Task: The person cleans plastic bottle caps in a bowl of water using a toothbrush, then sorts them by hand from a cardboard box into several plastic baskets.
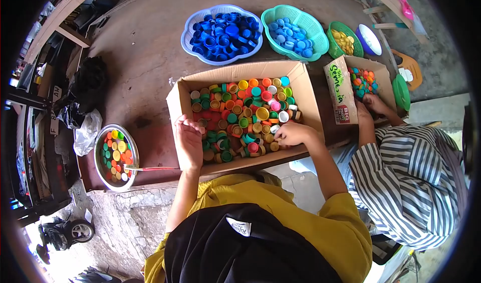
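Observation:
In front of me is a cardboard box (240, 69) with a layer of mixed plastic bottle caps (244, 122) in orange, green, yellow, red and white. My right hand (298, 134) reaches over its near right side. Its thumb and fingers pinch together at a cap among the others, by a white cap (274, 128); the fingers partly cover it. Above the box's left wall is my left hand (188, 142), its fingers loosely bent and somewhat apart, with nothing visible in them.
Beyond the box stand a basket (186, 38) of dark blue caps, a turquoise basket (320, 37) of light blue caps and a green basket (358, 50) of yellow ones. A round metal tray (101, 175) of caps sits left. At right, another person's hands (371, 107) work in a smaller box (334, 90).

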`<move>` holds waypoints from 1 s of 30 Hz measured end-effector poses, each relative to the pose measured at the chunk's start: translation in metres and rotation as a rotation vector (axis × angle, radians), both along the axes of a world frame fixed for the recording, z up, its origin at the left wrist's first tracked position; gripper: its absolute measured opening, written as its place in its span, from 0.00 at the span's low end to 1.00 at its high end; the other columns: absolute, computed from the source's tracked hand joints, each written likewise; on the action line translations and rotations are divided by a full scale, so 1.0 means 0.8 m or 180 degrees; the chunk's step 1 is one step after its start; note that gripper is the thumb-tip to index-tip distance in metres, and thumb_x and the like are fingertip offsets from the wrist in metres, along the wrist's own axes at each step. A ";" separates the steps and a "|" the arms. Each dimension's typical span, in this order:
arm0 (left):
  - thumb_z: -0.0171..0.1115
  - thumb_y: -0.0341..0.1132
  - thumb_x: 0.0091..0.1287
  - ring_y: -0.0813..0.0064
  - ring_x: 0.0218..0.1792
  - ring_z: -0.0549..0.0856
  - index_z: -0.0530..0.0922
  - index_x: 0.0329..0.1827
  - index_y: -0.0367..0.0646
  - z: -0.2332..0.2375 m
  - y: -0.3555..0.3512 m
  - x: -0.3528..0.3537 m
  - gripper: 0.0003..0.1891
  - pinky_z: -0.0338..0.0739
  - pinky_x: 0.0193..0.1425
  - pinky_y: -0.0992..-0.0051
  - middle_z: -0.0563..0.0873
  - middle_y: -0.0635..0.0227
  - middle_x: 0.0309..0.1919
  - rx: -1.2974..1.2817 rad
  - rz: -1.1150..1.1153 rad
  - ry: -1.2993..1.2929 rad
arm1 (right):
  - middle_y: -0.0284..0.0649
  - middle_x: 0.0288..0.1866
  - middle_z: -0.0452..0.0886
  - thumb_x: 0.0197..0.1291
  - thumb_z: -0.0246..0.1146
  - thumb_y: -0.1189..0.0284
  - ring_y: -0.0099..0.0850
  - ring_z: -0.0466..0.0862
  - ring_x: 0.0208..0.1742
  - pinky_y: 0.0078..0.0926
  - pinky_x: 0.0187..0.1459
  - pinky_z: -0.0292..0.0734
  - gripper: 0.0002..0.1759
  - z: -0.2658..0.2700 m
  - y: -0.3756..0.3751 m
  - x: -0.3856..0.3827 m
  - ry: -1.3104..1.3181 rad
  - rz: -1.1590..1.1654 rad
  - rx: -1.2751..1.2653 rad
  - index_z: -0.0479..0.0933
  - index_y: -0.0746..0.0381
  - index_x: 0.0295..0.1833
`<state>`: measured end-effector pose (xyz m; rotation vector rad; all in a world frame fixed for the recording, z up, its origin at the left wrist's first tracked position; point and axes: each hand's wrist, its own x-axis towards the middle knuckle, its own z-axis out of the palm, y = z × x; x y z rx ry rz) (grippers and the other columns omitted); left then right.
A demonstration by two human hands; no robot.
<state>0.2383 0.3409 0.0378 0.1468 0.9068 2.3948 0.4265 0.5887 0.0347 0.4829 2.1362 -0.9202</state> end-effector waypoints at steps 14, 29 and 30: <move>0.64 0.39 0.60 0.60 0.57 0.74 0.73 0.56 0.45 0.020 0.058 0.041 0.21 0.64 0.64 0.63 0.78 0.60 0.53 -0.1702 -0.2511 0.4254 | 0.50 0.45 0.81 0.56 0.55 0.78 0.42 0.82 0.46 0.34 0.48 0.75 0.14 -0.006 0.049 -0.066 0.2488 -0.0955 0.0620 0.78 0.63 0.48; 0.64 0.28 0.52 0.57 0.65 0.64 0.78 0.48 0.51 -0.044 0.112 -0.048 0.18 0.61 0.68 0.58 0.63 0.64 0.66 -0.2686 -0.2114 0.5457 | 0.42 0.30 0.81 0.37 0.72 0.76 0.33 0.83 0.30 0.31 0.30 0.78 0.16 -0.011 0.010 0.003 0.0231 0.0065 0.0231 0.78 0.65 0.34; 0.64 0.28 0.52 0.57 0.64 0.65 0.78 0.47 0.50 -0.045 0.112 -0.053 0.18 0.61 0.67 0.59 0.64 0.63 0.65 -0.2644 -0.2131 0.5281 | 0.43 0.29 0.81 0.35 0.72 0.77 0.34 0.83 0.31 0.32 0.31 0.77 0.17 0.010 0.003 -0.009 0.0059 -0.0326 0.0248 0.77 0.66 0.34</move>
